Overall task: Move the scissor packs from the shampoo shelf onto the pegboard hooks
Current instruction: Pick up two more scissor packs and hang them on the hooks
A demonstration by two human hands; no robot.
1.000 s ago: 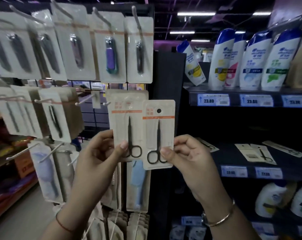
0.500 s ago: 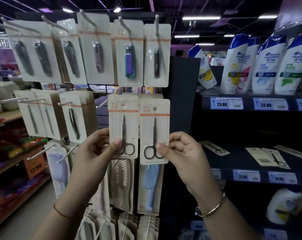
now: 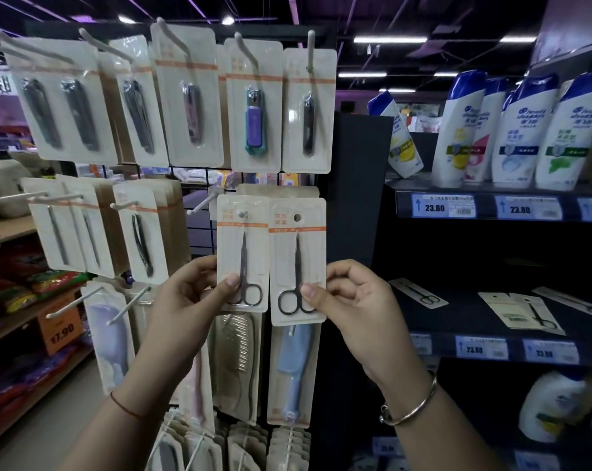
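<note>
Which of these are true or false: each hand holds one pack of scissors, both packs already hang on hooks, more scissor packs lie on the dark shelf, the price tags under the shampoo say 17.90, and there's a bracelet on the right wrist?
1. Each hand holds one pack. True: the left hand pinches the left scissor pack, the right hand the right scissor pack.
2. Both packs hang on hooks. False: the right pack's hole is empty.
3. More scissor packs lie on the dark shelf. True.
4. The price tags under the shampoo bottles say 17.90. False: 23.80.
5. A bracelet circles the right wrist. True.
</note>
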